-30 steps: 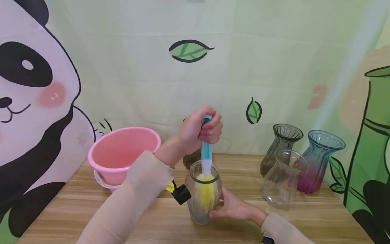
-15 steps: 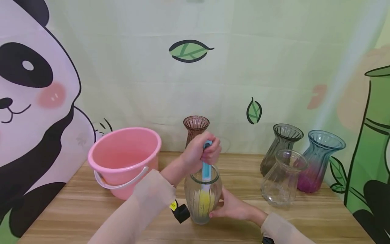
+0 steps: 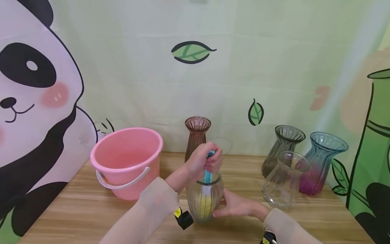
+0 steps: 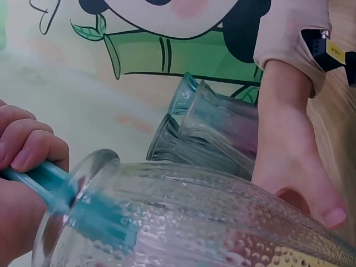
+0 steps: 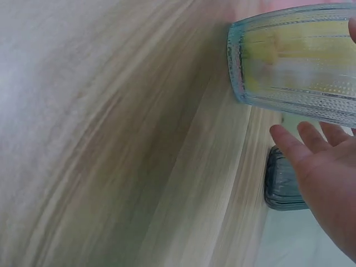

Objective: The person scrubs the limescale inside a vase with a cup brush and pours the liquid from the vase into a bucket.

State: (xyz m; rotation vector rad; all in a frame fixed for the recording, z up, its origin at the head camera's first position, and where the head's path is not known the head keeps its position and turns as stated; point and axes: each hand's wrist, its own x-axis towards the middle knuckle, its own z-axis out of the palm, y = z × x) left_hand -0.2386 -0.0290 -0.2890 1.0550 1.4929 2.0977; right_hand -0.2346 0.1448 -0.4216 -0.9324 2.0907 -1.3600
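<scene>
On my head feed, the left hand [image 3: 206, 158], fingers wrapped around the blue brush handle [image 3: 208, 177], sits lower than 1 s ago; the yellow brush head [image 3: 206, 205] is deeper inside the upright ribbed vase [image 3: 194, 200], putting its lower wall within reach, I judge. The right hand [image 3: 236, 204] cups the ribbed vase at its 4 o'clock between thumb and fingers. From there, I log the pink bucket [image 3: 153, 171] at 10 o'clock, the brown vase [image 3: 195, 142] at 12, partly hidden by the left hand, and the grey vase [image 3: 281, 147], clear vase [image 3: 275, 189] and blue-pink vase [image 3: 315, 169] around 2.

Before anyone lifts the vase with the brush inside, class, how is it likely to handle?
The vase looks like glass, so it is probably stiff and could break if knocked. Its body narrows toward the base, so a high sideways push might tip it.
</scene>
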